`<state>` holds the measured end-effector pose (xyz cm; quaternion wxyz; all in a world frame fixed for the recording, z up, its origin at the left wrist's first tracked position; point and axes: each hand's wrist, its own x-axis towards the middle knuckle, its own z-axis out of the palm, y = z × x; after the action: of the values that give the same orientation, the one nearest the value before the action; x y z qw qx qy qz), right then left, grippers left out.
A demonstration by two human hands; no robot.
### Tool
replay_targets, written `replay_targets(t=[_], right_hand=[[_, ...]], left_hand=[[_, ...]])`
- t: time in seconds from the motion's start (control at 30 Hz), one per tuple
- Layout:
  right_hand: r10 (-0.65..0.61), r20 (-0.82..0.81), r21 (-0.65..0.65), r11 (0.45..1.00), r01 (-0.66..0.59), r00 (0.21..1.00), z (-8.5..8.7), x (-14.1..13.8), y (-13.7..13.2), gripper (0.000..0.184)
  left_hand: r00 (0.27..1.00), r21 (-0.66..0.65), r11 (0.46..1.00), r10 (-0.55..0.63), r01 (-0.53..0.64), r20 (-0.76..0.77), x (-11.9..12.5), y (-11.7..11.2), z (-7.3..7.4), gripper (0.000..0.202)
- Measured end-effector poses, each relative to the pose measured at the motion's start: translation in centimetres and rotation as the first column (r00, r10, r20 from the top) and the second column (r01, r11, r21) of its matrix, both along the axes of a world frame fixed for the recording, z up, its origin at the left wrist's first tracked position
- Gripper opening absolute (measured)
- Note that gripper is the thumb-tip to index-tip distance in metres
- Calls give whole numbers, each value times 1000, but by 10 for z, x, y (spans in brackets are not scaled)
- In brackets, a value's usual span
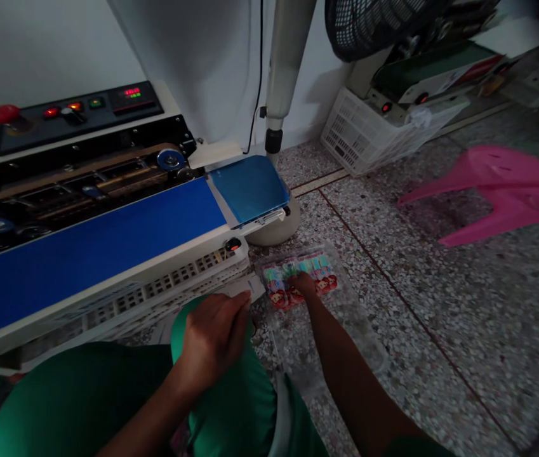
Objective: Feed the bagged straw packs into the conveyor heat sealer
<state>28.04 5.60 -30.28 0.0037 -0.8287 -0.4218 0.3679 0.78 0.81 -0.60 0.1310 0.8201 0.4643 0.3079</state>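
My right hand reaches down to the floor and presses on a clear plastic packet with colourful printed cards inside; its fingers curl onto the packet. More clear packets lie on the floor beneath my forearm. My left hand rests on my green-clad knee, fingers together and pinching the edge of a flat white piece beside the crate.
A band sealer with a blue conveyor belt and control panel stands at left on a white slatted crate. A fan pole rises behind. A white basket and a pink plastic chair lie on the speckled floor.
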Motion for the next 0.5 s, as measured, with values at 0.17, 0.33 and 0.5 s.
replay_targets(t=[0.17,0.33,0.5], right_hand=[[-30,-32,29,999,31,999,-2,-6,-3,38],[-92,-20,29,995,92,996,2,1,-15,34],[-187,-11,93,978,188,982,11,23,-35,31]], left_hand=[[1000,9,1000,-9,9,-13,1,0,2,22],[1000,0,1000,-1,1,-10,-1,1,2,23],[1000,1,1000,-6,6,-11,-2,0,1,21]])
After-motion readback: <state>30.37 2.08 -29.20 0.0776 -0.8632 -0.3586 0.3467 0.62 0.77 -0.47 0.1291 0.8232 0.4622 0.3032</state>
